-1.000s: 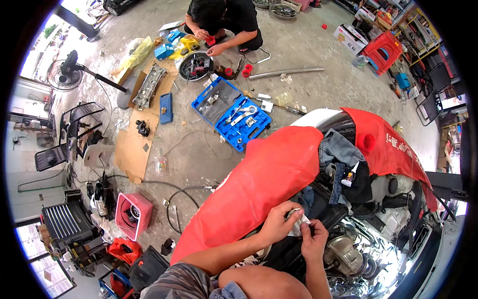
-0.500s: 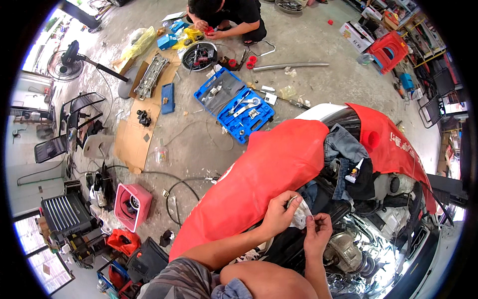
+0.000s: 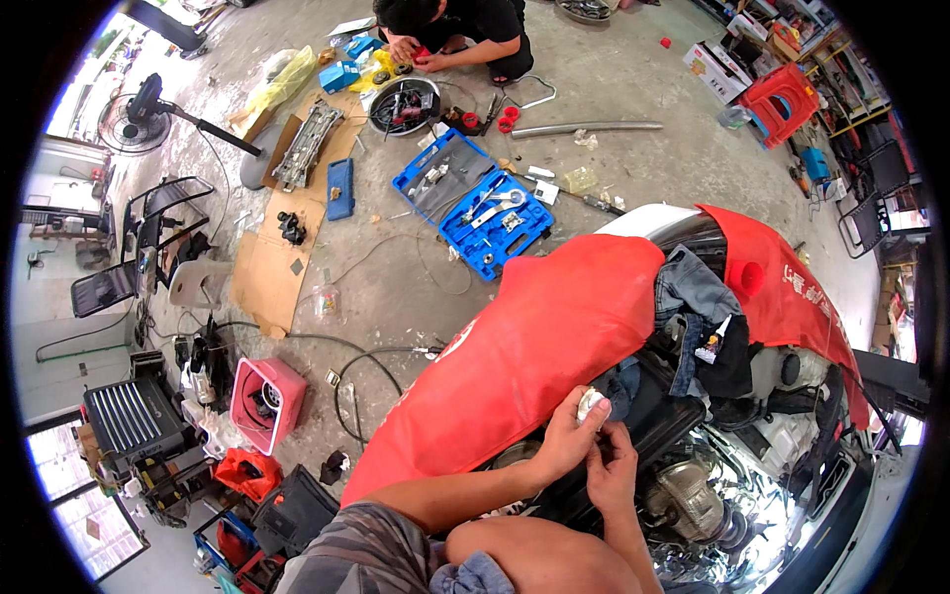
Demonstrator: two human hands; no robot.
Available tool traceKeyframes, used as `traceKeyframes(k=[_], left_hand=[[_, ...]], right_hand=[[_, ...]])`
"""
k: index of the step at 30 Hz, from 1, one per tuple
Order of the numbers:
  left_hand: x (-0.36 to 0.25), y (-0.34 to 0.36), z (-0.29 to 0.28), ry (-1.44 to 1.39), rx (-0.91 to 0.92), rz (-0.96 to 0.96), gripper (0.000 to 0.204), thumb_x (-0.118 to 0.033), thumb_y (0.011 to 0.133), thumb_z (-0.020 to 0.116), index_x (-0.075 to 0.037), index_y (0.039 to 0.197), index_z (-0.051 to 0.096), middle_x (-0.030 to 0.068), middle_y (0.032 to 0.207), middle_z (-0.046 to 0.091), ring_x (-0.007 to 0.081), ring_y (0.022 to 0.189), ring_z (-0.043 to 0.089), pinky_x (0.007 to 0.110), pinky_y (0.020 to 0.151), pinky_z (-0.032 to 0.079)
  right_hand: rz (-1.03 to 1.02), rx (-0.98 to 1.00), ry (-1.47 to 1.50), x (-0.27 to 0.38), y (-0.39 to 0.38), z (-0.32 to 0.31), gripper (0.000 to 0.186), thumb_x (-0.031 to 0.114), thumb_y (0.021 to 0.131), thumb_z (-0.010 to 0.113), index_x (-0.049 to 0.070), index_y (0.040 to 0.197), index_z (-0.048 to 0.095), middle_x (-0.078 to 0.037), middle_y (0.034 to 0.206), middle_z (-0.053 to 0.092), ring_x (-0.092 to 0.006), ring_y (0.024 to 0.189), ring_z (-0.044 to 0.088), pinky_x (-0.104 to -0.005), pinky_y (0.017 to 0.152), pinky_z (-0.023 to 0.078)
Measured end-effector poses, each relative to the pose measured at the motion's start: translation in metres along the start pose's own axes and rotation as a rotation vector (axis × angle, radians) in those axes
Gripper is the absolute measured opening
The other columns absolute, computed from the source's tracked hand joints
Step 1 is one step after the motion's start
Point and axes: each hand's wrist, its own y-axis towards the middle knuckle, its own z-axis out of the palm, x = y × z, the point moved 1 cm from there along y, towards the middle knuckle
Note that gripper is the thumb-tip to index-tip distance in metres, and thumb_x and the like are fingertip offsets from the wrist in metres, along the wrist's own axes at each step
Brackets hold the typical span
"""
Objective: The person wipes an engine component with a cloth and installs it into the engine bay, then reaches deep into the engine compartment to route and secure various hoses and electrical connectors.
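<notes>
My left hand is closed round a crumpled white tissue or thin cloth, which pokes out above the fingers. Right beside it, slightly lower, my right hand has its fingers curled together close under the left one; whatever they may pinch is hidden. Both hands hover over the edge of an open engine bay, between a red fender cover and a shiny metal engine part.
Jeans and a small white tube lie on the car's front. On the floor are an open blue tool case, a pink bin and cardboard. A person in black crouches beyond a metal basin.
The white tissue, spread between both hands before, is now bunched up in my left hand. My right hand has moved left and let go of the tissue's visible edge.
</notes>
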Motion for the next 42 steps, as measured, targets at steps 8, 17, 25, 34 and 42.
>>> traceKeyframes(k=[8, 17, 25, 34, 42], left_hand=[[0.007, 0.014, 0.005, 0.116, -0.218, 0.27, 0.016, -0.019, 0.098, 0.052, -0.005, 0.104, 0.052, 0.0007, 0.08, 0.053, 0.0076, 0.072, 0.05, 0.025, 0.062, 0.044], [-0.009, 0.007, 0.017, -0.081, 0.197, 0.095, 0.045, -0.037, 0.102, 0.039, -0.002, 0.078, 0.053, -0.0009, 0.062, 0.049, 0.0074, 0.056, 0.044, 0.026, 0.05, 0.038], [0.0, 0.03, 0.027, -0.723, 0.449, -0.482, 0.051, -0.047, 0.099, 0.04, -0.013, 0.06, 0.041, -0.0039, 0.049, 0.031, 0.0082, 0.04, 0.028, 0.026, 0.038, 0.023], [0.0, 0.032, 0.055, -1.246, 0.614, -0.834, 0.048, -0.05, 0.091, 0.051, -0.019, 0.06, 0.033, -0.0064, 0.05, 0.025, 0.007, 0.039, 0.023, 0.022, 0.037, 0.019], [-0.031, 0.051, 0.07, -0.168, 0.309, 0.207, 0.038, -0.036, 0.096, 0.051, -0.008, 0.07, 0.047, 0.0036, 0.061, 0.048, 0.0142, 0.052, 0.043, 0.032, 0.048, 0.036]], right_hand=[[-0.05, -0.142, 0.062, -0.001, -0.001, 0.007, 0.027, 0.003, 0.092, 0.052, -0.002, 0.118, 0.052, -0.013, 0.109, 0.057, -0.0235, 0.101, 0.057, -0.0321, 0.088, 0.045], [0.449, -0.22, 0.968, 0.003, 0.01, -0.004, 0.055, 0.051, 0.098, 0.041, 0.004, 0.126, 0.049, -0.007, 0.118, 0.055, -0.0218, 0.109, 0.053, -0.0368, 0.091, 0.042], [0.511, -0.112, 1.114, -0.021, 0.015, -0.027, 0.057, 0.056, 0.096, 0.04, 0.004, 0.115, 0.056, -0.009, 0.109, 0.06, -0.0204, 0.107, 0.056, -0.0348, 0.098, 0.041], [0.616, -0.363, 1.291, 0.05, 0.013, -0.006, 0.068, 0.06, 0.092, 0.038, 0.003, 0.127, 0.048, -0.015, 0.128, 0.053, -0.0272, 0.119, 0.05, -0.0406, 0.106, 0.035], [0.563, -0.057, 1.18, 0.035, 0.006, -0.015, 0.071, 0.06, 0.094, 0.036, 0.002, 0.135, 0.042, -0.016, 0.131, 0.052, -0.0287, 0.12, 0.05, -0.0402, 0.108, 0.035]])
